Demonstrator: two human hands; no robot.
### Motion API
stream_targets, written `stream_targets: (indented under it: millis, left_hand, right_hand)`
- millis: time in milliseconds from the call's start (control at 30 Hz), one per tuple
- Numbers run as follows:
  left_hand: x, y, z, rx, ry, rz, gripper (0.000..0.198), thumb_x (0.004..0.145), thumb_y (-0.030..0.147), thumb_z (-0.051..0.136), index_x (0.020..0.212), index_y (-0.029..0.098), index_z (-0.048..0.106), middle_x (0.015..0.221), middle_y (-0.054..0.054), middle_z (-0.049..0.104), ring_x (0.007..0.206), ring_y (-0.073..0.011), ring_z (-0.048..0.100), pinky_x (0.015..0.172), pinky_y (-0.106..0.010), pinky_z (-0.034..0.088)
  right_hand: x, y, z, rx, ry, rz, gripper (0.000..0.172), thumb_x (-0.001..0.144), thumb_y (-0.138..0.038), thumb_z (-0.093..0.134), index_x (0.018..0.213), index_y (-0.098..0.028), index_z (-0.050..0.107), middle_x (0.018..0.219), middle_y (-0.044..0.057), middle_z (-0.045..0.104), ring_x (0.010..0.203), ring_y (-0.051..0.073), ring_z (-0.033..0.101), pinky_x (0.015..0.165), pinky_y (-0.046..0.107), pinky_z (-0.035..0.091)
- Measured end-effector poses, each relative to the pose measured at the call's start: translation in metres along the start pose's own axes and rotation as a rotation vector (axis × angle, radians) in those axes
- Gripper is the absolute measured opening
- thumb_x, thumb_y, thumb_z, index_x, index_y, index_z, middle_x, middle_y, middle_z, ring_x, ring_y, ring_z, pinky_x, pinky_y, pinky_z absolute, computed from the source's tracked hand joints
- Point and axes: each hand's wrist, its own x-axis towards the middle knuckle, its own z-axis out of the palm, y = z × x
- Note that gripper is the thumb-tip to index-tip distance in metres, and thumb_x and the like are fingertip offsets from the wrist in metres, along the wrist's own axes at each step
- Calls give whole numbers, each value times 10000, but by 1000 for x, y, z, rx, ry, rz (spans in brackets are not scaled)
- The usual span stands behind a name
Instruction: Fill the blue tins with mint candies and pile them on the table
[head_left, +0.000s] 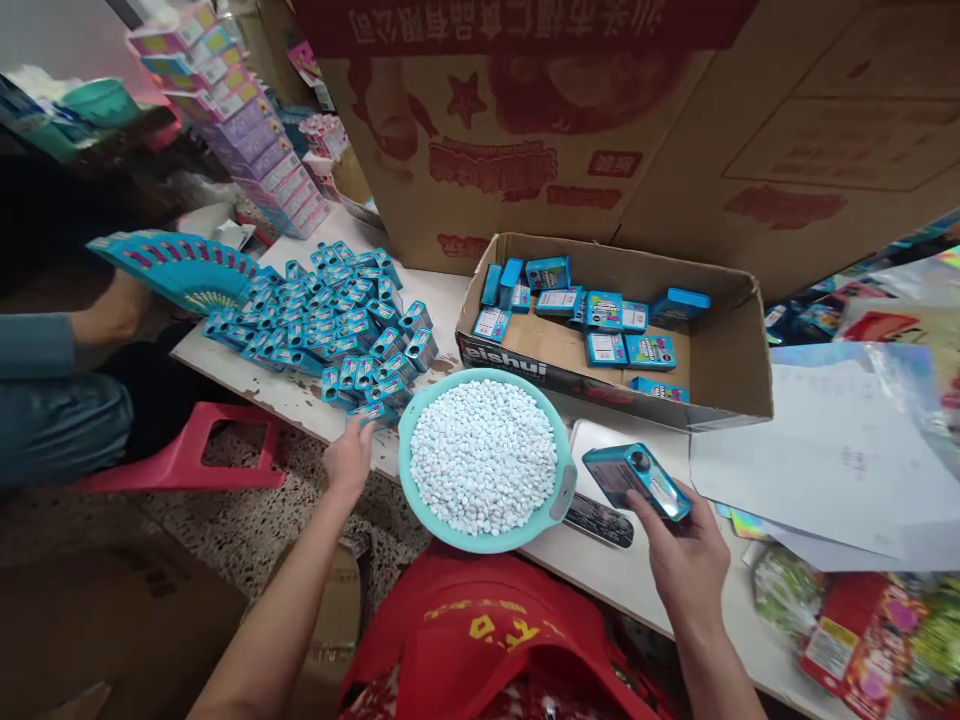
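My left hand reaches to the near edge of a heap of small blue boxes and its fingers close on one box there. My right hand holds another small blue box tilted above a small white scale. Between my hands sits a teal bowl filled with small white candies.
A shallow cardboard carton behind the bowl holds several closed blue boxes. Large cartons stand at the back. White papers and bright packets lie right. Another person's sleeve, a blue fan and a pink stool are left.
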Motion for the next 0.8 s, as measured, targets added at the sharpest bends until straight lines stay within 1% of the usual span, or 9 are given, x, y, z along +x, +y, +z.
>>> stream_targets:
  millis: [167, 233, 333, 400, 467, 567, 667, 733, 800]
  left_hand:
    - [-23, 86, 13, -172, -74, 616, 249, 917, 301, 438, 1003, 202, 649, 1015, -76, 662, 960, -200, 578, 839, -301, 418]
    - [-30, 116, 20, -77, -85, 706, 239, 887, 361, 497, 977, 196, 645, 1018, -96, 637, 996, -238, 547, 844, -347, 412]
    - [-35, 138, 26, -20, -113, 724, 246, 871, 398, 515, 891, 184, 634, 954, -113, 628, 967, -257, 541, 804, -362, 411]
    - [-34, 142, 27, -126, -155, 678, 217, 866, 370, 528, 800, 182, 613, 874, -93, 630, 900, -229, 558, 758, -322, 412]
    - [-32, 144, 25, -357, -187, 525, 204, 838, 340, 560, 703, 186, 570, 766, -49, 610, 792, -185, 562, 694, -277, 405]
    - [-32, 152, 8, -908, -290, 120, 284, 799, 388, 567, 616, 191, 474, 579, 25, 485, 542, -108, 466, 530, -230, 351]
    - [-39, 167, -22, -1474, -498, -206, 335, 757, 471, 576, 637, 197, 424, 530, 66, 385, 398, -61, 313, 396, -213, 217]
    - [-46, 176, -42, -1708, -578, -240, 324, 730, 451, 609, 648, 193, 432, 546, 65, 397, 391, -50, 317, 376, -204, 192]
    - [-53, 184, -54, -1800, -542, -173, 296, 724, 392, 623, 616, 181, 445, 559, 49, 435, 422, -51, 385, 396, -196, 259]
  right_hand:
    - [-12, -16, 23, 27, -208, -192, 388, 704, -404, 714, 1020, -202, 616, 893, 25, 581, 792, 179, 581, 694, 319, 488]
    - [-17, -19, 33, 3, -293, -271, 334, 743, -382, 695, 1022, -217, 616, 899, 24, 574, 800, 177, 576, 700, 319, 488]
    - [-23, -21, 42, -19, -361, -351, 303, 784, -356, 670, 1050, -228, 604, 911, 29, 579, 833, 185, 580, 722, 326, 489]
    - [-26, -21, 44, -38, -374, -388, 295, 797, -346, 662, 1059, -228, 596, 915, 32, 584, 844, 190, 585, 731, 331, 487]
    - [-27, -22, 44, -61, -372, -415, 285, 804, -341, 656, 1058, -227, 593, 909, 34, 588, 837, 192, 589, 727, 333, 486]
    - [-28, -24, 46, -91, -373, -456, 276, 815, -343, 645, 1061, -230, 589, 905, 39, 594, 839, 197, 587, 719, 332, 481]
    - [-30, -31, 53, -123, -408, -501, 274, 811, -353, 647, 1053, -235, 596, 892, 42, 603, 848, 209, 581, 725, 338, 472]
    - [-32, -36, 60, -142, -447, -523, 268, 811, -354, 642, 1047, -234, 598, 887, 49, 606, 858, 222, 578, 736, 349, 468]
    - [-34, -42, 67, -155, -481, -533, 260, 818, -347, 630, 1049, -233, 591, 896, 58, 602, 866, 231, 572, 744, 359, 463]
